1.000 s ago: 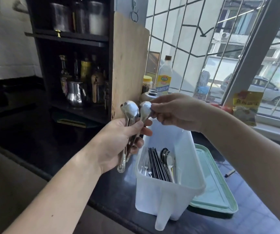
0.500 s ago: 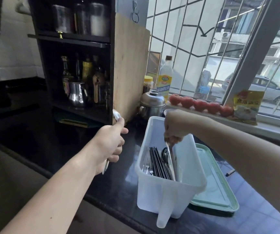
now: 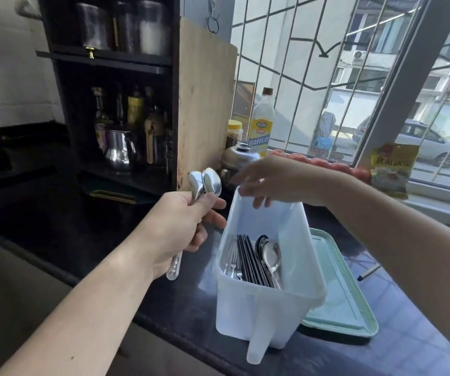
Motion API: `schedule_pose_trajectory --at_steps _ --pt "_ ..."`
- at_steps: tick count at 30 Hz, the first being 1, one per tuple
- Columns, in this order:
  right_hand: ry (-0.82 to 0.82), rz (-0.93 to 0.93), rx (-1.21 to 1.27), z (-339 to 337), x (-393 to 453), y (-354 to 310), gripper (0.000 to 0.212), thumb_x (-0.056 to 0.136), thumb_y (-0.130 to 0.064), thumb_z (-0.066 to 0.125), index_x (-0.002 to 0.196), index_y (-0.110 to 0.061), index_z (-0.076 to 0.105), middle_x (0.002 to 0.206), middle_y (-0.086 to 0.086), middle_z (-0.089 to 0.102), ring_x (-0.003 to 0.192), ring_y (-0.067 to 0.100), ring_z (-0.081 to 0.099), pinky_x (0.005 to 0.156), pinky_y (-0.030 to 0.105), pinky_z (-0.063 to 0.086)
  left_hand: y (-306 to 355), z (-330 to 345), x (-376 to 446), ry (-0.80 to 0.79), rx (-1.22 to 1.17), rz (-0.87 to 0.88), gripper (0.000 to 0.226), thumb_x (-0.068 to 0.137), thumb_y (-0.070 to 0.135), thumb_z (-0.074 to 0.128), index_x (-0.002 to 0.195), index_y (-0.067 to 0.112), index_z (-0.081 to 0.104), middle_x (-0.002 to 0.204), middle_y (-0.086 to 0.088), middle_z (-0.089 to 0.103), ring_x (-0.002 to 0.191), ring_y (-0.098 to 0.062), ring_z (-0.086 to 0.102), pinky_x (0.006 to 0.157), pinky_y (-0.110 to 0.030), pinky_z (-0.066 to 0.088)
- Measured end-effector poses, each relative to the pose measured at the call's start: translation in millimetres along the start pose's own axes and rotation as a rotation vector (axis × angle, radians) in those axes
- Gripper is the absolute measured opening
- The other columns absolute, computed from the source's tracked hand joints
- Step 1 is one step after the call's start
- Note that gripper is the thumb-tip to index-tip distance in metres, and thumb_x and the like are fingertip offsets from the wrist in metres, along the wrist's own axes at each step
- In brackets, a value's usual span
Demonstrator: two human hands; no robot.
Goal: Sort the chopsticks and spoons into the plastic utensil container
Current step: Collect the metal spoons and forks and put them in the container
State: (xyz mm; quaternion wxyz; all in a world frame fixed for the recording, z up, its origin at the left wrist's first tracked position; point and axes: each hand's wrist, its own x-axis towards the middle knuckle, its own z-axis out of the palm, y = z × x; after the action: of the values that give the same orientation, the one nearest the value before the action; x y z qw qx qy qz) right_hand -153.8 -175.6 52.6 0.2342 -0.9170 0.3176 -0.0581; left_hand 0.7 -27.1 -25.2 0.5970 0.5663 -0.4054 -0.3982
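A translucent white plastic utensil container (image 3: 261,316) stands on the dark counter. Inside it lie forks (image 3: 232,263), black chopsticks (image 3: 248,260) and steel spoons (image 3: 271,256), side by side. My left hand (image 3: 180,226) grips two steel spoons (image 3: 204,183) by their handles, bowls up, just left of the container. My right hand (image 3: 275,180) hovers over the container's far rim with fingers spread and holds nothing, its fingertips pointing toward the spoon bowls.
A pale green lid (image 3: 337,291) lies on the counter right of the container. Behind stand a steel pot (image 3: 238,161), an oil bottle (image 3: 261,123), a wooden board (image 3: 204,104) and a dark shelf (image 3: 115,109) of bottles. Tomatoes and a yellow packet (image 3: 391,169) sit on the sill.
My right hand lowered a spoon into the container, let it go, and has risen empty toward my left hand. My left hand keeps two spoons and has lifted them back up.
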Motion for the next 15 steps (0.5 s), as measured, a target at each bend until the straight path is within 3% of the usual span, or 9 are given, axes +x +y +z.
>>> schedule_pose_trajectory --at_steps 2,5,7,11,15 --pt "-0.067 -0.122 0.351 -6 -10 -12 0.021 0.097 -0.024 0.066 0.116 -0.032 0.069 0.099 -0.003 0.076 0.083 0.017 0.075 0.067 0.025 0.058 3 5 0 -0.044 -0.056 0.020 0.029 0.106 0.029 0.054 0.104 0.006 0.072 0.072 -0.006 0.072 0.039 -0.011 0.039 0.037 -0.020 0.028" --pt "0.079 -0.187 0.305 -2 -11 -14 0.022 0.095 -0.018 0.069 0.112 -0.031 0.069 0.089 0.000 0.076 0.076 0.017 0.073 0.065 0.027 0.056 8 8 -1 -0.143 -0.113 0.031 0.030 0.105 0.030 0.055 0.102 0.008 0.074 0.072 -0.006 0.068 0.039 -0.011 0.036 0.038 -0.021 0.026" --pt "0.091 -0.152 0.409 0 -12 -12 0.015 0.094 -0.016 0.070 0.107 -0.024 0.070 0.085 0.002 0.076 0.074 0.017 0.070 0.065 0.028 0.056 10 7 -2 -0.195 -0.104 0.043 0.030 0.104 0.031 0.055 0.101 0.009 0.075 0.072 -0.007 0.066 0.039 -0.010 0.034 0.039 -0.021 0.026" --pt "-0.055 -0.075 0.734 -1 -16 -7 0.008 0.094 -0.012 0.069 0.101 -0.012 0.070 0.086 0.007 0.073 0.071 0.015 0.065 0.062 0.023 0.053 9 9 -5 -0.250 -0.125 0.036 0.033 0.100 0.036 0.058 0.101 0.009 0.077 0.075 -0.009 0.067 0.041 -0.011 0.041 0.039 -0.020 0.029" --pt "-0.129 0.002 0.920 -5 -18 -6 0.011 0.092 -0.011 0.066 0.103 -0.009 0.071 0.082 0.006 0.070 0.060 0.008 0.062 0.053 0.018 0.051 12 6 -7 -0.296 -0.211 0.031 0.034 0.093 0.041 0.064 0.101 0.011 0.078 0.095 -0.010 0.075 0.052 -0.014 0.057 0.043 -0.022 0.039"
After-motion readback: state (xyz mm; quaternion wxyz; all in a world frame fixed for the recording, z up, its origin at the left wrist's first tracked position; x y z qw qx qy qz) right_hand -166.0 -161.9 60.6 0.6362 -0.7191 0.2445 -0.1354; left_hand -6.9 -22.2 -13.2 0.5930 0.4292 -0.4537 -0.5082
